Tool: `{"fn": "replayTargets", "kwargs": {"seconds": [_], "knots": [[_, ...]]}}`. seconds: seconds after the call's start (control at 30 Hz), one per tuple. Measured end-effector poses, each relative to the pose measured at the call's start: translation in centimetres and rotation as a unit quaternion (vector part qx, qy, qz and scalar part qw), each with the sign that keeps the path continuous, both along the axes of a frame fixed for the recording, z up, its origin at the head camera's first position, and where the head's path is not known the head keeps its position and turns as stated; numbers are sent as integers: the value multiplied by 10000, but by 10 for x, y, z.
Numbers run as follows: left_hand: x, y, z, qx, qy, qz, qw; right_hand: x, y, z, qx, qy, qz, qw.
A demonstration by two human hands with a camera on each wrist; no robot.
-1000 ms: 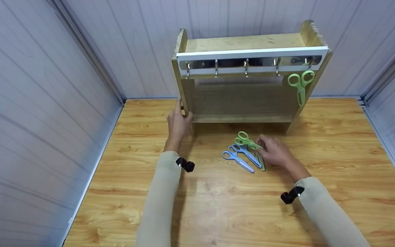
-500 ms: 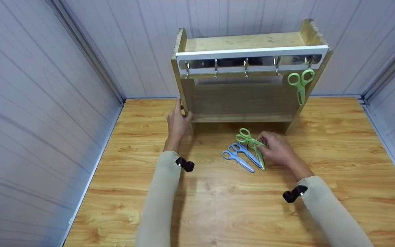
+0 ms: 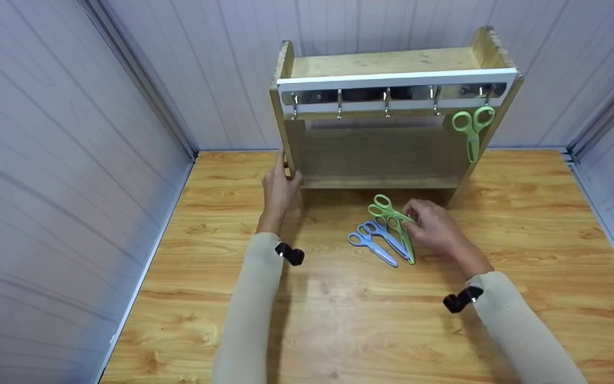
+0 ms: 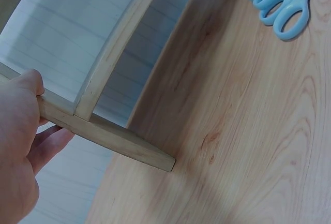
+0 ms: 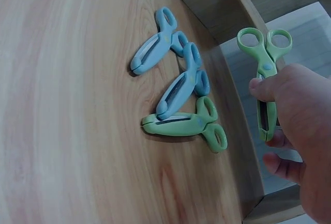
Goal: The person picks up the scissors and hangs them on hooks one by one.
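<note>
My right hand pinches a pair of green scissors by the blade end, handles pointing away from the palm. Below it on the table lie a second pair of green scissors and two pairs of blue scissors, one touching the green pair and the other beside it. My left hand grips the left side panel of the wooden rack, thumb on one face and fingers on the other. Another pair of green scissors hangs from the rightmost hook of the rack.
Across the rack's top front runs a white strip with several metal hooks. The rack stands on a wood-grain table, near the back wall. Panelled walls also rise at the left and right.
My right hand has lifted the green scissors slightly up and away from the other pairs, towards the rack. The left hand keeps its grip on the side panel.
</note>
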State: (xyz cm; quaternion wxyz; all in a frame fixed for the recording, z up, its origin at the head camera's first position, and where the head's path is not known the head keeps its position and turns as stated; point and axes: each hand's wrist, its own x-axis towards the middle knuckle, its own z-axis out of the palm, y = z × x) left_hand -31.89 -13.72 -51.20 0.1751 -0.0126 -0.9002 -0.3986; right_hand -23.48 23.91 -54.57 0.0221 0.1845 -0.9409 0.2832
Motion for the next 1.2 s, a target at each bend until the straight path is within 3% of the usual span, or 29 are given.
{"fn": "replayTargets", "kwargs": {"seconds": [0.2, 0.97, 1.2], "knots": [[0, -1, -1, -41, 160, -96, 9998, -1, 2, 6, -87, 311, 20, 9995], [0, 0, 0, 96, 106, 0, 9999, -5, 13, 33, -280, 478, -169, 9983], [-1, -1, -1, -64, 155, -49, 9998, -6, 15, 39, -238, 665, -165, 9974]]}}
